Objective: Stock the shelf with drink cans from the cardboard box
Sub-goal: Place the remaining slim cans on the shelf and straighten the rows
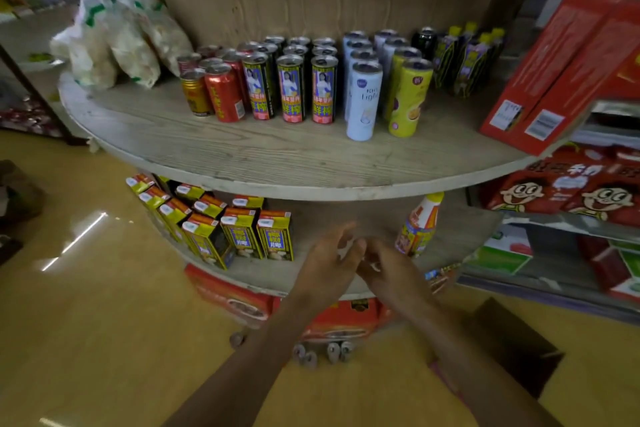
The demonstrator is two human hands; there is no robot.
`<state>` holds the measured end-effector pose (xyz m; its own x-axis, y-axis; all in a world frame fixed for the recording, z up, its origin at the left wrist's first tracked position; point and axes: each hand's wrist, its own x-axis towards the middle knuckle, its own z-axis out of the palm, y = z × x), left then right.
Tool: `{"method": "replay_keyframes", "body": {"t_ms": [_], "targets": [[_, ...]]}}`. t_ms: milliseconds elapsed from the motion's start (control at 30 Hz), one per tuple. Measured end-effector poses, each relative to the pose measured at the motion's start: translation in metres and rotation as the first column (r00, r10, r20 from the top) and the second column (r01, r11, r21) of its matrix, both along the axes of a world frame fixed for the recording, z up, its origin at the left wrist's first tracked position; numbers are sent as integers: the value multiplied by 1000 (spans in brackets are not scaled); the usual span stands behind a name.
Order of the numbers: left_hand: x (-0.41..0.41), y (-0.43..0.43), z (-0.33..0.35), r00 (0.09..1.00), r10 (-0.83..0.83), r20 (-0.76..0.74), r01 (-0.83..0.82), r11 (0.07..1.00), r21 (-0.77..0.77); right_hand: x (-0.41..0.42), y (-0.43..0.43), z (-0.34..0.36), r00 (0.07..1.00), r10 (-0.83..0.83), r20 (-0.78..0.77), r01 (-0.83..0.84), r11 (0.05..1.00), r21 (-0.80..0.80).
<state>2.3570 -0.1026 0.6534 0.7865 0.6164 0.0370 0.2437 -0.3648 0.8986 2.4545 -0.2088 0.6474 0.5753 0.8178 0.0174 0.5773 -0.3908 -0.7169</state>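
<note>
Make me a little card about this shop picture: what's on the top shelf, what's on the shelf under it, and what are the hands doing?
top shelf: upright drink cans in rows, red cans on the left, pale blue cans and yellow cans on the right
lower shelf: yellow drink cartons and one bottle
left hand: fingers loose, meeting the right hand
right hand: blurred, cannot tell if it holds anything
below the hands: a few can tops by a red box
</note>
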Motion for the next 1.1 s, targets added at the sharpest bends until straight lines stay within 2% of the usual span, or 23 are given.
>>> {"method": "replay_keyframes", "body": {"t_ms": [167,467,667,900,1100], "targets": [[8,-11,-28,998,20,-52,-23,998,-56,6,-10,-30,997,-14,-72,12,999,-40],[19,-43,-115,975,61,-212,-101,977,-186,13,-35,-119,975,49,-215,-78,989,-127],[16,-54,-192,963,51,-264,-113,968,-225,18,-53,-202,943,-30,-330,-46,974,-220],[11,-54,-334,920,31,-392,-160,940,-302,22,-59,-344,877,-198,-437,43,940,-340],[14,-43,-473,904,-35,-426,-127,930,-345,19,-52,-480,830,-282,-480,83,915,-394]]}}
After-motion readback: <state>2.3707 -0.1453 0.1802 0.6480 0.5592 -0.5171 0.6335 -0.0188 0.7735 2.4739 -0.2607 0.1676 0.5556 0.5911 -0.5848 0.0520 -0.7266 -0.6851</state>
